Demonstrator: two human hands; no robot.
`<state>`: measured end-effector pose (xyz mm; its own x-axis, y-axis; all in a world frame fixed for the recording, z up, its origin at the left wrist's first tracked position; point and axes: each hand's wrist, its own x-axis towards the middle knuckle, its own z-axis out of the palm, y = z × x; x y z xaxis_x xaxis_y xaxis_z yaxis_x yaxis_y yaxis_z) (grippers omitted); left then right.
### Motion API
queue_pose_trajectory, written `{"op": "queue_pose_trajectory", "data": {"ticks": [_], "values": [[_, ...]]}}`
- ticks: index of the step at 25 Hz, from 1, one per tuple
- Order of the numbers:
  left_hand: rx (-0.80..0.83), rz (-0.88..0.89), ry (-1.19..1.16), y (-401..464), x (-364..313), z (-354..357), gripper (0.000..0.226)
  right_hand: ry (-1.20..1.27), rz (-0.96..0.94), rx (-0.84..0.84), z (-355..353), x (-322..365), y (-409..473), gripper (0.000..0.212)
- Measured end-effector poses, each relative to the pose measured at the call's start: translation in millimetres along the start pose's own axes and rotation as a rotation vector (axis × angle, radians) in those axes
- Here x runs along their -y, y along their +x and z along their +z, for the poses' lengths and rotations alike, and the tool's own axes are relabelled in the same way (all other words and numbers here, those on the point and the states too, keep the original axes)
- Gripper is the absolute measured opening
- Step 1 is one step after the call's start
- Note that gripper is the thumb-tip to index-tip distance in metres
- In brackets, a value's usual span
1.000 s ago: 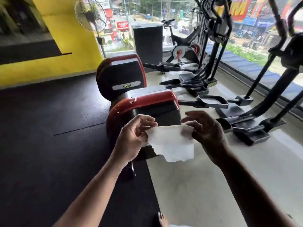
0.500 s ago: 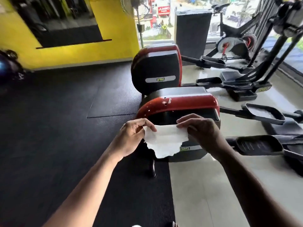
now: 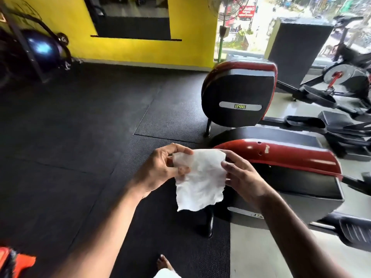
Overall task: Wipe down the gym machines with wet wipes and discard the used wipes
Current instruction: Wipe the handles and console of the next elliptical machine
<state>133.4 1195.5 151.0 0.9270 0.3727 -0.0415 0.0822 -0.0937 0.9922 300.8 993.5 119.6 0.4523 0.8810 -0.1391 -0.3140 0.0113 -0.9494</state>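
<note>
I pinch the wet wipe (image 3: 200,177) by its top corners, left hand (image 3: 160,171) and right hand (image 3: 243,177) each gripping an edge, so it hangs spread in the air. The red machine cover (image 3: 281,155) lies just beyond my right hand, running away rightward; nothing stands between

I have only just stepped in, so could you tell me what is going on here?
A person is holding a white wet wipe up in front of them with both hands: the left hand pinches its upper left corner and the right hand grips its right edge, so the sheet hangs spread open. Just beyond it stands a red and black gym machine, which the wipe is not touching yet. The floor mat below is black.
</note>
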Motion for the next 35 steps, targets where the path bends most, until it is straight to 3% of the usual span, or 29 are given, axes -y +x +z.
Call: {"op": "queue_pose_trajectory", "data": {"ticks": [7, 13, 17, 19, 21, 23, 26, 29, 32, 35], "values": [[-0.074, -0.001, -0.002, 57, 20, -128, 0.040, -0.053, -0.024, -0.121, 71, 9, 123, 0.041], [-0.050, 0.002, 0.088, 98, 63, -190, 0.056, -0.045, -0.049, -0.195, 90, 2, 212, 0.015], [-0.101, 0.037, 0.281, 143, 90, -226, 0.039, -0.077, -0.016, -0.173, 94, -1, 281, 0.022], [-0.135, 0.009, 0.351, 180, 99, -254, 0.020, -0.169, 0.004, -0.084, 86, 1, 325, 0.040], [-0.162, 0.000, 0.395, 225, 104, -280, 0.006, -0.464, -0.007, -0.013, 70, 4, 376, 0.048], [-0.147, -0.016, 0.430, 272, 100, -302, 0.005, -0.826, -0.010, 0.005, 54, 13, 425, 0.050], [-0.059, -0.043, 0.420, 343, 89, -335, 0.016, -1.063, -0.079, -0.038, 29, 30, 483, 0.040], [0.008, -0.005, 0.398, 417, 78, -362, 0.022, -1.116, -0.144, -0.073, 10, 53, 545, 0.015], [0.067, 0.025, 0.352, 477, 73, -377, 0.026, -1.039, -0.111, -0.102, -14, 71, 595, 0.024], [0.155, 0.045, 0.374, 538, 74, -387, 0.030, -0.907, -0.055, -0.158, -45, 84, 636, 0.020]]}}
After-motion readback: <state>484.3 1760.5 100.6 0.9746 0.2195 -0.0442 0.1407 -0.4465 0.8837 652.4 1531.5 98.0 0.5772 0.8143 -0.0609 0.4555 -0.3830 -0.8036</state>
